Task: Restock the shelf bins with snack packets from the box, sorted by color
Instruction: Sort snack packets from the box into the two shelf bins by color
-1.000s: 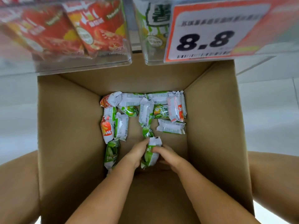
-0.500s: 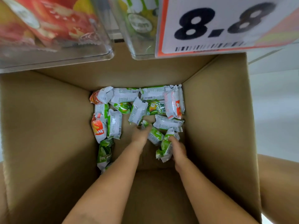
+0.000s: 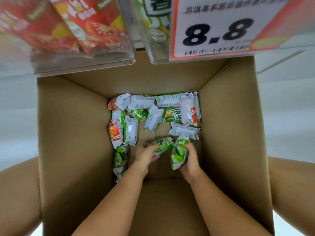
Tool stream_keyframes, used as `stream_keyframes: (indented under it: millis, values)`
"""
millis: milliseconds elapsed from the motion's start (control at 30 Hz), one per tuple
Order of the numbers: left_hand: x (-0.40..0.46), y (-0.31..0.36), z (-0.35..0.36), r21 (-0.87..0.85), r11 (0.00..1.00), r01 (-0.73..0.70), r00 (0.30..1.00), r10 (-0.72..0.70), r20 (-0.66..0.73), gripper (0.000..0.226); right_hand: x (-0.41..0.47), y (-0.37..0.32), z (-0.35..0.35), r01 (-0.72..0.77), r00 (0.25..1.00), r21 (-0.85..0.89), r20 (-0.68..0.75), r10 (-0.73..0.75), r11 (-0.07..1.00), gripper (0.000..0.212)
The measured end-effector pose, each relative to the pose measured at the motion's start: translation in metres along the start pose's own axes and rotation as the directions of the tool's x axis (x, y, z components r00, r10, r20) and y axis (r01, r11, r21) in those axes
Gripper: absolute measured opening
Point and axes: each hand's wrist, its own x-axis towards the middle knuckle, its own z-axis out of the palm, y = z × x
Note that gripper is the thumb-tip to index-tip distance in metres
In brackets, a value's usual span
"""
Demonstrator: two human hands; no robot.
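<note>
Deep brown cardboard box [image 3: 71, 133], seen from above: left hand [image 3: 146, 155] gripping one green foil snack packet [image 3: 162, 145], right hand [image 3: 190, 159] gripping another green packet [image 3: 179, 153], fingers curled round each. Many green and red packets still on the box floor; clear plastic shelf bins [image 3: 81, 65] just above the box's far edge already hold red and green stock.

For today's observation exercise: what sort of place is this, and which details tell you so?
Most likely a shop aisle during restocking. A large price tag reading 8.8 hangs on clear shelf bins of snack packets, and a cardboard box of loose packets sits below.
</note>
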Motion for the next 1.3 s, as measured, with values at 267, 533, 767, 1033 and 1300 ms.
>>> stream_keyframes:
  millis: [267,533,767,1033,1300]
  values:
    - [-0.107,0.042,-0.007,0.214,0.885,-0.414,0.896,0.354,0.269,0.085,-0.081,-0.057,0.023,0.19,0.936,0.141,0.274,-0.223,0.972,0.032]
    - [-0.224,0.08,-0.012,-0.192,0.801,-0.567,0.712,0.593,0.375,0.039,-0.2,-0.115,0.04,0.432,0.763,0.077,0.5,-0.41,0.899,0.037]
    - [-0.298,0.102,-0.021,-0.3,0.684,-0.665,0.565,0.723,0.398,0.045,-0.277,-0.155,0.045,0.731,0.642,-0.138,0.473,-0.603,0.669,0.061]
    - [-0.357,0.144,0.011,-0.01,0.325,-0.946,0.308,0.908,0.285,0.062,-0.349,-0.228,0.029,0.887,0.46,-0.256,0.565,-0.685,0.385,0.089]
    - [-0.405,0.2,0.056,0.338,-0.125,-0.933,-0.021,0.955,0.295,0.1,-0.361,-0.296,0.027,0.954,0.274,-0.258,0.531,-0.801,0.155,0.038]
